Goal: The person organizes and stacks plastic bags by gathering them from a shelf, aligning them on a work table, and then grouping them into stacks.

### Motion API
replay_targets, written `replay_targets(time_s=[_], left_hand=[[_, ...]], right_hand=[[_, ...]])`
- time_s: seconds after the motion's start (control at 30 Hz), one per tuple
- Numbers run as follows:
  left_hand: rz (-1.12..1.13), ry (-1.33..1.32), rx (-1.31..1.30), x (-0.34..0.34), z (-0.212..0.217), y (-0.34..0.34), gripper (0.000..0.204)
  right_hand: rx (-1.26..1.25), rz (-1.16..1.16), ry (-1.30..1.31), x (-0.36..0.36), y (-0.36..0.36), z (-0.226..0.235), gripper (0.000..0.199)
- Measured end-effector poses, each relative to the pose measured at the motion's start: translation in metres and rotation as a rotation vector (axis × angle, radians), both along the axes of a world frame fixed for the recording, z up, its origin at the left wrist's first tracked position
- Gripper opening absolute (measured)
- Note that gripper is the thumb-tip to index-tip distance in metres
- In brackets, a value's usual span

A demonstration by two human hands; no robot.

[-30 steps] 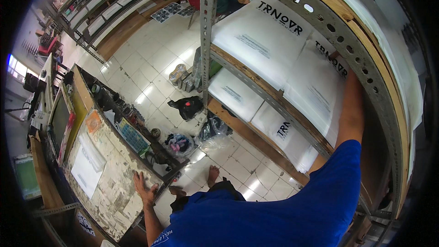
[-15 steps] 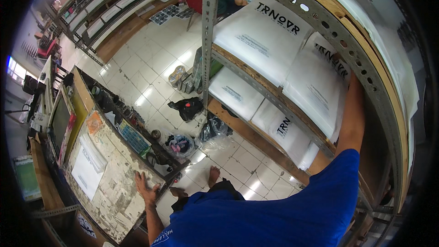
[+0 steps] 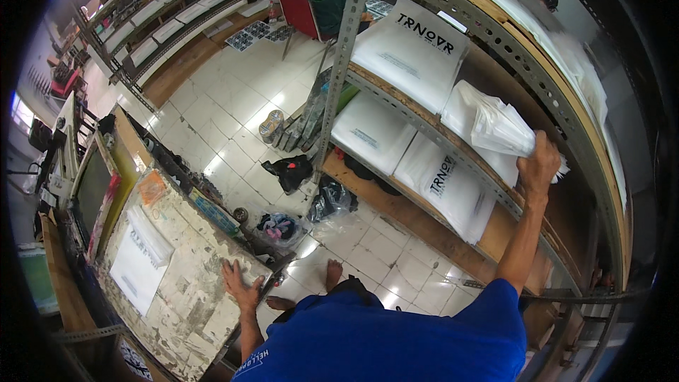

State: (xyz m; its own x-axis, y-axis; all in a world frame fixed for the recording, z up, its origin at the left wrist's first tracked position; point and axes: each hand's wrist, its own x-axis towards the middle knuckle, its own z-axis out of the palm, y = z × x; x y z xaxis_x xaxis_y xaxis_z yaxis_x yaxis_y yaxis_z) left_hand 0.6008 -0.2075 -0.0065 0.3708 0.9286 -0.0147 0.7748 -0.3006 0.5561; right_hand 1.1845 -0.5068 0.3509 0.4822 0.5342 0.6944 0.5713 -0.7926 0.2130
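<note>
Right hand (image 3: pixel 539 164) grips a bundle of white bags (image 3: pixel 495 126) at the shelf (image 3: pixel 453 145); left hand (image 3: pixel 239 284) lies flat, fingers spread, on the worktop (image 3: pixel 177 297).

shirt: bright blue, short sleeves | forearms bare | feet bare | left sleeve hem: small white print

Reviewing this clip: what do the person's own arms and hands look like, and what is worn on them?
Both forearms are bare below short blue shirt sleeves. The left hand and right hand wear no gloves; no watch, ring or wristband is visible. The left sleeve carries small white lettering.
</note>
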Motion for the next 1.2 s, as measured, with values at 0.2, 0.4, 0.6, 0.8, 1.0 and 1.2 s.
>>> replay_targets(time_s=[0.2,0.4,0.6,0.8,1.0,1.2], left_hand=[[0.101,-0.446,-0.302,-0.038,0.034,0.033,0.059],[-0.375,-0.594,-0.931,-0.112,0.088,0.062,0.034],[-0.652,-0.678,-1.506,-0.238,0.069,0.052,0.076],[-0.669,-1.398,-1.878,-0.333,0.060,0.058,0.116],[0.062,-1.801,-1.064,-0.446,0.082,0.085,0.080],[0.238,-1.279,-0.889,-0.536,0.080,0.068,0.067]], right_hand=[[-0.054,0.044,-0.090,-0.174,0.030,0.083,0.035],[-0.143,0.204,-0.032,-0.332,0.104,0.156,0.032],[-0.192,0.619,0.548,-0.487,0.220,0.148,0.053],[-0.219,1.291,0.367,-0.654,0.289,0.106,0.023],[-0.355,1.878,0.205,-0.725,0.342,0.033,0.017],[-0.501,2.013,0.058,-0.760,0.361,-0.049,0.008]])
